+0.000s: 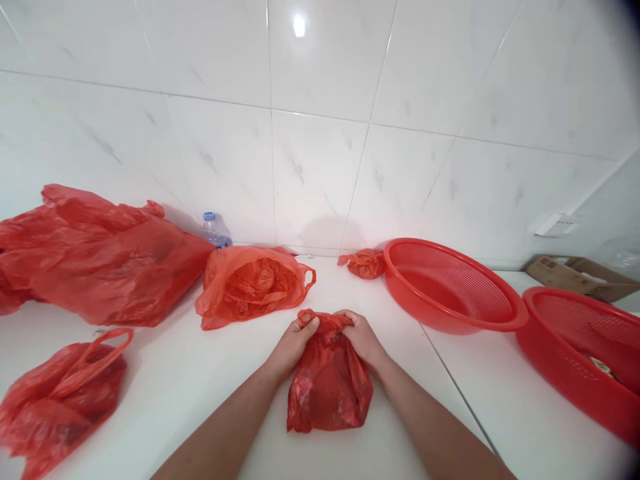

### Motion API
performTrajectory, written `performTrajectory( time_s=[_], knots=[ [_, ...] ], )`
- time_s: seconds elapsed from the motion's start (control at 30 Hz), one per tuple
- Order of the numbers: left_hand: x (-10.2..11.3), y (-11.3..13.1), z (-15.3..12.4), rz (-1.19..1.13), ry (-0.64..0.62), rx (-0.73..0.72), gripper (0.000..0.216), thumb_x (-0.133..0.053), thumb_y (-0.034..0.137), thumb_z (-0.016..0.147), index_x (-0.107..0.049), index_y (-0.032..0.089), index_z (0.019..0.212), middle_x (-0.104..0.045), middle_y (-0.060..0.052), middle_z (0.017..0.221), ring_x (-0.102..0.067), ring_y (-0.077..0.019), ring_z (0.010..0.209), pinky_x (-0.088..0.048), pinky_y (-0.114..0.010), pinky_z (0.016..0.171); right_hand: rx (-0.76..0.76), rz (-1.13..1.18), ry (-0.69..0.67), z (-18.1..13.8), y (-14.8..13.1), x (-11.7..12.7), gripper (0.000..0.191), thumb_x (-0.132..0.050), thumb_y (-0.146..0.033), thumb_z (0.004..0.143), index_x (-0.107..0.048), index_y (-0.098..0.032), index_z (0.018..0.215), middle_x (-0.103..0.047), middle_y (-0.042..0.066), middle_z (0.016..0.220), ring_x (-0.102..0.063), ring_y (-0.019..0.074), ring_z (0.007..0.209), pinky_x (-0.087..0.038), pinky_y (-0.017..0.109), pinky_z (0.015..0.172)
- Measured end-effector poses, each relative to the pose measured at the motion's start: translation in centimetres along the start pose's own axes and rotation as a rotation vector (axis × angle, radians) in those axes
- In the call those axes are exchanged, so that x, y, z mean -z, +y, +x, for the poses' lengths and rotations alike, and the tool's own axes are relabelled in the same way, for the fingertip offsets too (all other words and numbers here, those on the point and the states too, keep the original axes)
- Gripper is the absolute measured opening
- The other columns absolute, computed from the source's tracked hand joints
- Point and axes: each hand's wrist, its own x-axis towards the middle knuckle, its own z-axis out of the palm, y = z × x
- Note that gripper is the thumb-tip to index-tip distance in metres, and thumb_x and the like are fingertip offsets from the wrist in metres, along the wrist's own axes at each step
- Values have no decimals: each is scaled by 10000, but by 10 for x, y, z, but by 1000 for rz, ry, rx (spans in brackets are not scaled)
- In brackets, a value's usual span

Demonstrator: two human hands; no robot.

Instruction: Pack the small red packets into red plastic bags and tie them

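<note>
A small red plastic bag (327, 390) lies on the white counter in front of me, its handles gathered at the top. My left hand (293, 343) pinches the bag's left handle. My right hand (363, 337) is closed on the right side of the bag's top. Both forearms reach in from the bottom edge.
A large red bag (100, 257) lies at the left, another (60, 397) at the near left, an open one (250, 283) behind my hands, a crumpled one (364, 263) by the wall. Two red baskets (453, 283) (580, 347) stand right. A water bottle (215, 230) and a cardboard box (580, 275) sit at the back.
</note>
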Motion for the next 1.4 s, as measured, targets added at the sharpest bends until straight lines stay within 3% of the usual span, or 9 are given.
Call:
performTrajectory(
  time_s=[0.17,0.3,0.4,0.53,0.77,0.97,1.13,1.23,1.4],
  knots=[
    [-8,12,18,189,106,-148,496,-516,474,855,-541,186,1258,-671,-102,1112,-611,-244,1047,-419,-416,961,-12,280,-36,8,-3,26,323,-586,-320,726,-612,-201,1025,-685,35,912,-644,186,805,-493,352,771],
    [-14,23,17,536,163,-308,432,-487,464,872,-600,212,1204,-594,-92,1269,-454,-241,1259,-271,-416,1090,23,451,98,11,1,58,291,-713,-350,660,-598,-213,890,-667,19,831,-638,172,763,-506,347,757],
    [-14,28,1,709,191,-379,391,-440,456,896,-662,213,1106,-608,-88,1246,-457,-242,1250,-271,-408,1087,75,463,207,16,6,82,277,-760,-294,609,-545,-226,770,-620,-29,730,-613,141,699,-511,322,737],
    [-6,30,-31,842,253,-296,375,-426,449,901,-685,224,1052,-646,-87,1169,-563,-249,1107,-387,-394,989,116,453,323,29,12,99,285,-753,-278,579,-501,-227,701,-555,-57,683,-578,118,663,-515,304,728],
    [1,24,-57,905,287,-299,383,-548,375,844,-596,284,1214,-554,-82,1304,-469,-274,1222,-343,-427,1029,75,278,283,29,13,90,252,-703,-281,649,-589,-228,868,-598,-37,760,-590,141,743,-490,319,765],
    [-14,16,-48,1020,219,-401,1082,-858,334,497,-309,315,1430,-227,-110,1524,-197,-353,1382,-258,-499,1081,92,-361,30,4,3,55,215,-539,-383,808,-652,-217,887,-674,34,936,-613,218,904,-463,359,822],
    [-14,24,-56,1205,-9,-371,519,-646,161,720,-587,273,1223,-643,-101,1092,-595,-255,961,-459,-354,823,138,-472,-94,-10,4,35,304,-461,-436,855,-641,-247,1011,-649,48,1064,-597,224,986,-467,351,845],
    [-5,40,-82,1277,57,-380,368,-571,116,741,-664,264,1065,-671,-66,879,-601,-215,776,-449,-313,698,174,-519,-14,-7,10,35,353,-434,-473,862,-597,-253,1084,-601,58,1163,-551,231,1084,-433,365,921],
    [38,72,-153,1420,251,-334,295,-559,190,786,-648,267,1056,-666,-70,889,-601,-218,775,-453,-308,679,151,-696,-36,-2,19,39,347,-434,-498,853,-587,-262,1056,-581,57,1171,-547,235,1078,-443,374,906]
  ],
)
